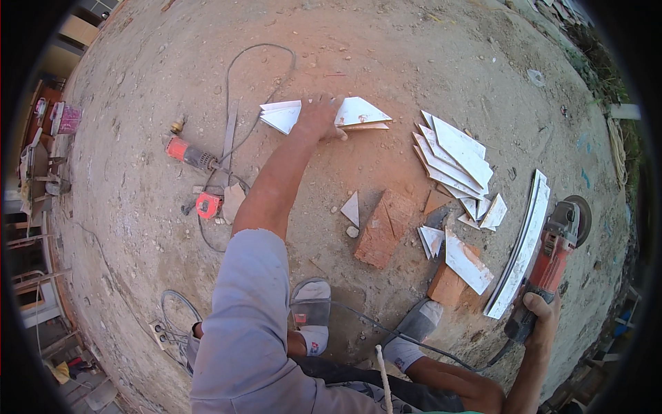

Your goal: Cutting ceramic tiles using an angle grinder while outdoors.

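Observation:
My left hand [320, 119] reaches far forward and lies across a small stack of white cut tile pieces [362, 111] on the dirt. Its fingers go over the far edge, and the thumb sits at the near side. At the right, my right hand [543, 317] is wrapped around the rear handle of a red and grey angle grinder [549, 262]. The grinder's disc [583, 215] points away from me. Just left of the grinder lie long narrow white tile strips [518, 248], one on another.
A fanned pile of white tiles [452, 155] and two reddish bricks [386, 228] lie between my hands. Leftward are another red power tool [187, 152], a red tape measure [208, 205] and a metal straightedge [229, 134]. The grinder's cord [386, 328] crosses by my feet.

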A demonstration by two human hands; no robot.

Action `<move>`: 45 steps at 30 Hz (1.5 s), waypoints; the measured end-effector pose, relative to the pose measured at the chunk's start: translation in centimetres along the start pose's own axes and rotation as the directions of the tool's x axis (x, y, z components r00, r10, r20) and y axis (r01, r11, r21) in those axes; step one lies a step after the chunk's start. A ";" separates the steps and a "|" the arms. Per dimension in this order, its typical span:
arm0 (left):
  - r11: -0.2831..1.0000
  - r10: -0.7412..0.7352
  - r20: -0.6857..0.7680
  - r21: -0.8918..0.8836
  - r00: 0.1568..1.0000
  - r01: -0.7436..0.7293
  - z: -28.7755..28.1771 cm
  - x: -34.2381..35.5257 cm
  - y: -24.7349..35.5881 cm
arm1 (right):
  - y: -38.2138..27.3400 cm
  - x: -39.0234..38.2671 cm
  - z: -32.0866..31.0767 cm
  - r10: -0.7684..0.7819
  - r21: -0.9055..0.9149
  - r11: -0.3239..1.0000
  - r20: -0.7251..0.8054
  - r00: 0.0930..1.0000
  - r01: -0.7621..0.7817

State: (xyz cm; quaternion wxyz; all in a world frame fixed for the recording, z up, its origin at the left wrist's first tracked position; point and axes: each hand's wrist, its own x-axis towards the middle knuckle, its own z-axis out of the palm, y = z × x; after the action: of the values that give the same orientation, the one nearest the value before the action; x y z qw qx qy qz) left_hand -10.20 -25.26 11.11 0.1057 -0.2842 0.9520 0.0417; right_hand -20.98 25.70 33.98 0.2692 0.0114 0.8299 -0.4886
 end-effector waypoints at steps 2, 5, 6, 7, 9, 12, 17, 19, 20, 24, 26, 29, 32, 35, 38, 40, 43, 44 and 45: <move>1.000 -0.014 0.017 -0.010 1.000 0.014 0.3 -0.1 -0.6 | -0.2 0.1 0.2 -0.007 0.016 1.000 -0.003 1.000 0.007; 0.999 -0.012 0.069 -0.032 0.998 0.014 0.7 0.4 -1.4 | -0.5 0.2 0.6 0.013 -0.023 1.000 0.016 1.000 -0.013; 0.999 -0.001 0.097 -0.051 0.995 0.006 0.8 0.7 -1.6 | -0.6 0.1 0.8 0.016 -0.033 0.999 0.007 1.000 -0.016; 0.999 0.003 0.094 -0.052 0.996 0.002 0.8 1.0 -1.9 | -0.7 -0.1 0.9 0.022 -0.044 0.999 -0.006 1.000 -0.022; 0.995 0.040 0.107 -0.099 0.994 -0.029 1.0 1.4 -2.4 | -0.8 -0.3 1.1 0.030 -0.057 0.998 -0.006 1.000 -0.030; 0.983 0.090 0.047 -0.164 0.995 -0.081 1.3 1.4 -3.1 | -0.9 -0.5 1.4 0.023 -0.075 0.997 0.002 1.000 -0.023; 0.989 0.095 0.075 -0.120 0.993 -0.086 1.4 1.7 -3.5 | -0.7 -0.6 1.3 0.009 -0.105 0.994 -0.005 1.000 -0.009; 0.989 0.093 0.078 -0.120 0.993 -0.083 1.3 1.7 -3.3 | -0.8 -0.6 1.3 0.018 -0.115 0.993 0.003 1.000 -0.017; 0.990 0.059 0.103 -0.137 0.993 -0.044 1.1 1.6 -3.2 | -0.7 -0.5 1.4 0.032 -0.124 0.992 -0.003 0.999 -0.032; 0.996 -0.048 0.020 -0.069 0.999 0.049 0.8 -0.4 -1.8 | -0.8 -0.5 1.8 -0.015 -0.128 0.992 -0.029 0.999 0.011; 0.995 -0.091 0.040 -0.026 0.995 0.092 1.0 -1.8 -0.8 | -0.6 -0.2 1.9 -0.046 -0.052 0.998 -0.018 0.999 0.045; 0.985 -0.126 -0.067 -0.126 0.990 0.117 3.4 -5.6 2.1 | -0.6 0.3 1.0 -0.012 -0.049 0.999 0.075 0.997 0.015; 0.930 -0.222 -0.402 -0.361 0.888 0.069 4.1 -7.5 5.8 | -0.3 0.8 0.6 -0.071 0.027 0.997 0.114 0.991 0.068; 0.555 -0.200 0.007 -0.823 0.980 0.119 2.5 -12.6 11.5 | -0.4 0.9 1.4 -0.139 -0.074 0.986 0.120 0.983 0.149; 0.193 0.076 0.159 -0.971 0.984 0.142 -1.1 -19.3 20.0 | -0.7 0.5 2.8 -0.177 -0.102 0.973 0.250 0.952 0.208; -0.094 0.164 0.125 -0.985 0.978 0.142 -3.8 -23.6 25.2 | -0.5 -0.3 4.3 -0.224 -0.179 0.945 0.263 0.939 0.275; -0.541 0.374 -0.032 -0.819 0.927 0.190 -7.7 -26.9 28.0 | -0.6 -2.0 6.5 -0.338 -0.398 0.803 0.310 0.889 0.444; -0.493 0.374 0.003 -0.846 0.928 0.202 -8.9 -27.1 28.2 | -1.2 -2.7 7.3 -0.362 -0.481 0.733 0.323 0.874 0.481; -0.542 0.280 0.006 -0.825 0.960 0.163 -10.1 -27.2 27.8 | -1.8 -3.5 7.9 -0.384 -0.482 0.699 0.369 0.846 0.527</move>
State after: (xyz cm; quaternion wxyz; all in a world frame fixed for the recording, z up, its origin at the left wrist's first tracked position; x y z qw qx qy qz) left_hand -5.10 10.98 27.64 -0.0824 -0.1585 0.4076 0.8955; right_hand -15.03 19.13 34.07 0.2280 -0.3355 0.8737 -0.2686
